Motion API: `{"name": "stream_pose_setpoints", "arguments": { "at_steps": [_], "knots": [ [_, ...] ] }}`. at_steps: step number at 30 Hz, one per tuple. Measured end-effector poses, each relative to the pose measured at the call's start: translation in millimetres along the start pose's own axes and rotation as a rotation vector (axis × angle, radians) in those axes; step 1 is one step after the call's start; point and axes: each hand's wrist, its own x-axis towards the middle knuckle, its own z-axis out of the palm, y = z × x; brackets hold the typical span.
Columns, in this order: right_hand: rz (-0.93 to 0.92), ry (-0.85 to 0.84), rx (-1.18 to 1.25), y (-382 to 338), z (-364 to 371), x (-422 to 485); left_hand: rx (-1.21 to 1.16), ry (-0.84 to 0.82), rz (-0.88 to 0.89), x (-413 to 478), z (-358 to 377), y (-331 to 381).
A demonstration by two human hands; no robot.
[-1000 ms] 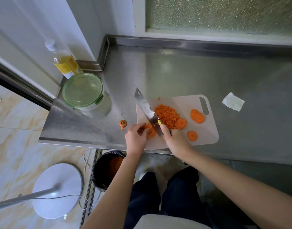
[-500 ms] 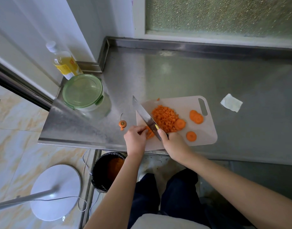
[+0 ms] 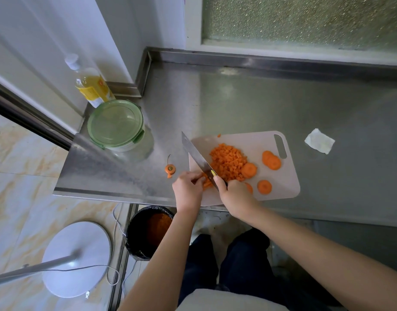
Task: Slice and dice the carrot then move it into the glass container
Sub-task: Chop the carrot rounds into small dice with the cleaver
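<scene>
Since a second ago the knife (image 3: 196,154) has tipped lower over the cutting board (image 3: 255,142). My right hand (image 3: 235,196) grips its handle; my left hand (image 3: 188,190) curls down, pinning bright orange carrot strips (image 3: 207,182) at the board's 7 o'clock corner. Small diced cubes (image 3: 229,161) heap mid-board, with flat rounds (image 3: 271,160) at their 3 o'clock. At 10 o'clock on the bench (image 3: 237,104) stands the lidded glass container (image 3: 116,126).
</scene>
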Motion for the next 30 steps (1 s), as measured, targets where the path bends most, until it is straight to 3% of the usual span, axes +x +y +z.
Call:
{"name": "stream_pose_setpoints", "arguments": {
  "at_steps": [9,20,30],
  "knots": [
    [-0.069,0.048,0.023,-4,6,5,-0.020,0.011,0.030,-2,-2,1],
    [0.020,0.043,0.098,8,-6,13,-0.017,0.003,0.089,-2,1,0],
    [-0.016,0.051,0.185,5,-18,-4,-0.031,0.007,0.098,-4,2,-4]
  ]
}}
